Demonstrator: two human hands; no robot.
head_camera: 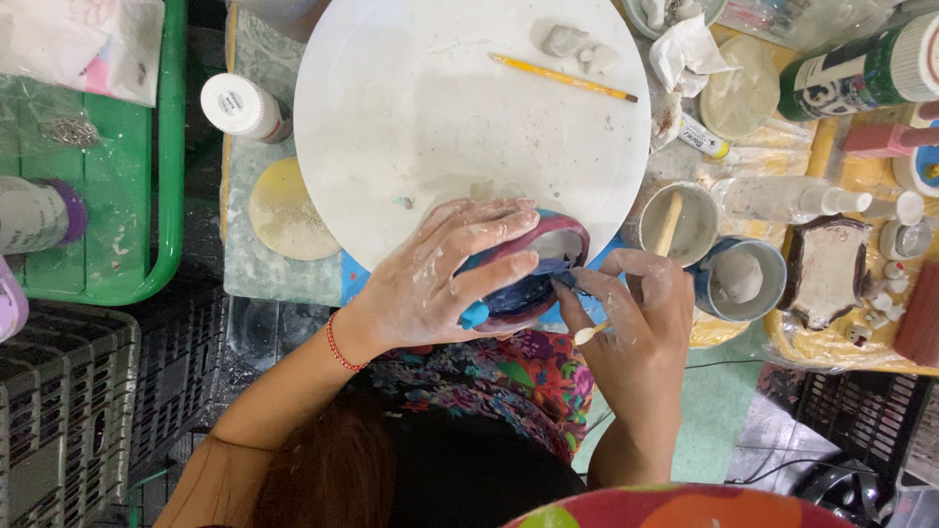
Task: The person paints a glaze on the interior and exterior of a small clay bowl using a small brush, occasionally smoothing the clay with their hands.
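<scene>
The left hand [445,269], smeared with pale dried clay, curls over a small bowl [533,274], fingers spread across its glossy maroon and blue outer wall and gripping it. The bowl is tilted at the near edge of a round white board [469,108], its pale inside facing right. The right hand [636,318] pinches a thin brush [577,311] between thumb and fingertips, the tip touching the bowl's rim; the brush's pale end pokes out below the fingers.

The board is smooth and matte, mostly bare. A yellow pencil [562,77] lies slantwise near its far side, beside a few grey clay lumps [577,46].

Right of the board the table is crowded. A pale cup [685,223] holds whitish liquid and a wooden stick. Just beside it a blue cup [743,279] holds a lump of white clay. Farther right lies a brown-edged scalloped dish [827,269] with a pale middle, and a green bottle [861,68] lies on its side at the far corner.

Left of the board stand a white bottle [245,106] and a flat yellowish disc [290,210]. Beyond them is a green tray [147,196], well apart from the hands.
</scene>
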